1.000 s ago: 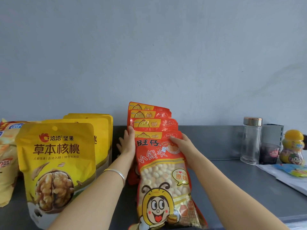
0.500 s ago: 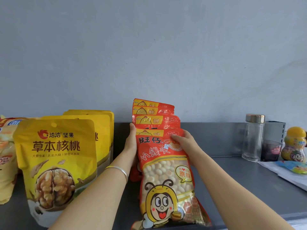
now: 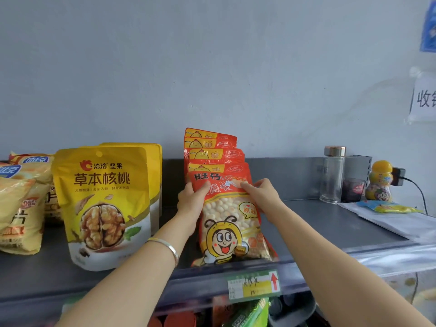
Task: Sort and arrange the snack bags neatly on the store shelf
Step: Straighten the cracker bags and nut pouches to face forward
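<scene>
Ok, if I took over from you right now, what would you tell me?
Left grip holds the front red bag at its top left edge; right grip holds its top right.
The bag stands at the shelf front, leaning on the row of red bags behind.
Done: red row lined up.
Left: settle this bag, let go, maybe tidy the orange bags far left.

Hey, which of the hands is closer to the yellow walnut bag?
Left. The left hand grips the left edge of the front red snack bag, just right of the yellow walnut bag; the right hand holds the red bag's right edge, farther away.
</scene>
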Available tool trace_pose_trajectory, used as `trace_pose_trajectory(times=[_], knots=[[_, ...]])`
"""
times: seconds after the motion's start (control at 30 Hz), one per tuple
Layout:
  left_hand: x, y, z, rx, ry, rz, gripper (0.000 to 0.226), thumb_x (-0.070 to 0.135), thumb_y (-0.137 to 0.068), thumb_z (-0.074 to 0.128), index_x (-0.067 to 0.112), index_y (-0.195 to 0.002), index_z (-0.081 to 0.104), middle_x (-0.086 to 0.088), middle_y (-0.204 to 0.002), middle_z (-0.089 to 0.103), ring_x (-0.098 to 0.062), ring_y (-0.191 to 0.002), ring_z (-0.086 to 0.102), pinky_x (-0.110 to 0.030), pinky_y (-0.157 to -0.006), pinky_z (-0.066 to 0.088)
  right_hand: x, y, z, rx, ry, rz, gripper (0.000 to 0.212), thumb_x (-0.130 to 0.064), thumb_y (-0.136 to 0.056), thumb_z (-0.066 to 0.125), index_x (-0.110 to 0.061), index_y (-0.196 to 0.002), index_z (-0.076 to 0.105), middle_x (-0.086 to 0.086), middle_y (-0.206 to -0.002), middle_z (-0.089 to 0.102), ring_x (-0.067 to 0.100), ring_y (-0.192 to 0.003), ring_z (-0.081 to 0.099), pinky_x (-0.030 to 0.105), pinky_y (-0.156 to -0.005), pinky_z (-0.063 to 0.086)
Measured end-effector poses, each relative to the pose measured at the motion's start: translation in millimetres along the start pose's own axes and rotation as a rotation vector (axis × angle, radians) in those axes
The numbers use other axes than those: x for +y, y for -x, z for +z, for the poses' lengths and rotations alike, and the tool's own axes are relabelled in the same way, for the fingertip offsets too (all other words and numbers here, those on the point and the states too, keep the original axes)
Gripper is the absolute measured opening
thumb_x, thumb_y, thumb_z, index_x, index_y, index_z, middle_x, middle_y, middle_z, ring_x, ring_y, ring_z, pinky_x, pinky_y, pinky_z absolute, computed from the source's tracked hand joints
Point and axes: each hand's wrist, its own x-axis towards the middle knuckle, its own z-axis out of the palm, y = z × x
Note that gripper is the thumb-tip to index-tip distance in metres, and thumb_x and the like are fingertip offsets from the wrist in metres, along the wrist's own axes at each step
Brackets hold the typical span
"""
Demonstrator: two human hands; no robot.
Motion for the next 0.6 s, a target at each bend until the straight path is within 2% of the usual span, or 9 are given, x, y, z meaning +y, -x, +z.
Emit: trace_pose_trajectory(times=[0.07, 0.13, 0.2, 0.27, 0.37, 0.47, 0.53, 0.6], knots=[[-5, 6, 4, 0.037, -0.079, -0.023, 0.091, 0.077, -0.051, 0.058, 0.028, -0.127, 0.049, -0.004, -0.123, 0.057, -0.027, -0.109, 0.057, -0.049, -0.095, 0.047, 0, 12, 1, -0.030, 0.067, 0.006, 0.054, -0.055, -0.083, 0.062, -0.013, -0.114, 0.051, 0.004, -0.105, 0.065, 0.020, -0.087, 0.064, 0.031, -0.064, 0.052], [-4, 17, 10, 0.054, -0.136, -0.042, 0.104, 0.080, -0.041, 0.057, 0.027, -0.130, 0.044, -0.005, -0.127, 0.051, -0.029, -0.114, 0.052, -0.050, -0.097, 0.045, -2, 22, 7, -0.048, 0.116, 0.009, 0.057, -0.059, -0.080, 0.061, -0.015, -0.115, 0.054, 0.003, -0.107, 0.067, 0.021, -0.092, 0.065, 0.037, -0.080, 0.056], [-2, 30, 14, 0.064, -0.206, -0.048, 0.101, 0.077, -0.050, 0.056, 0.025, -0.135, 0.037, -0.006, -0.131, 0.044, -0.031, -0.120, 0.046, -0.052, -0.101, 0.040, -5, 33, 14, -0.008, 0.167, -0.010, 0.063, -0.061, -0.080, 0.059, -0.014, -0.122, 0.049, 0.004, -0.113, 0.064, 0.024, -0.100, 0.063, 0.040, -0.088, 0.053], [-1, 38, 17, 0.094, -0.243, -0.014, 0.091, 0.073, -0.065, 0.056, 0.022, -0.137, 0.034, -0.008, -0.133, 0.041, -0.033, -0.122, 0.045, -0.053, -0.102, 0.038, -6, 44, 21, 0.086, 0.218, -0.083, 0.062, -0.060, -0.084, 0.055, -0.014, -0.125, 0.044, 0.004, -0.115, 0.062, 0.026, -0.101, 0.061, 0.039, -0.083, 0.051], [-1, 51, 23, 0.158, -0.263, 0.136, 0.079, 0.064, -0.081, 0.053, 0.023, -0.142, 0.026, -0.009, -0.134, 0.042, -0.032, -0.120, 0.048, -0.054, -0.098, 0.042, -9, 56, 26, 0.247, 0.254, -0.244, 0.059, -0.059, -0.089, 0.051, -0.016, -0.128, 0.041, -0.002, -0.098, 0.059, 0.025, -0.095, 0.062, 0.033, -0.070, 0.044], [-3, 64, 31, 0.182, -0.337, 0.308, 0.083, 0.054, -0.089, 0.051, 0.027, -0.150, 0.002, -0.009, -0.140, 0.037, -0.028, -0.125, 0.045, -0.052, -0.096, 0.045, -9, 58, 28, 0.361, 0.289, -0.332, 0.055, -0.057, -0.093, 0.044, -0.018, -0.131, 0.038, -0.007, -0.089, 0.058, 0.024, -0.093, 0.064, 0.035, -0.071, 0.047], [-5, 67, 33, 0.193, -0.422, 0.332, 0.084, 0.050, -0.092, 0.048, 0.027, -0.150, -0.009, -0.008, -0.144, 0.033, -0.029, -0.130, 0.040, -0.052, -0.098, 0.043, -5, 56, 31, 0.357, 0.281, -0.338, 0.053, -0.053, -0.097, 0.039, -0.019, -0.137, 0.034, -0.004, -0.105, 0.064, 0.025, -0.103, 0.062, 0.038, -0.079, 0.048], [-6, 65, 32, 0.207, -0.480, 0.313, 0.081, 0.049, -0.093, 0.045, 0.031, -0.149, -0.012, -0.007, -0.148, 0.029, -0.031, -0.133, 0.034, -0.053, -0.102, 0.038, 3, 53, 34, 0.331, 0.275, -0.359, 0.056, -0.051, -0.097, 0.036, -0.020, -0.144, 0.029, 0.002, -0.133, 0.053, 0.027, -0.120, 0.053, 0.042, -0.092, 0.045]])
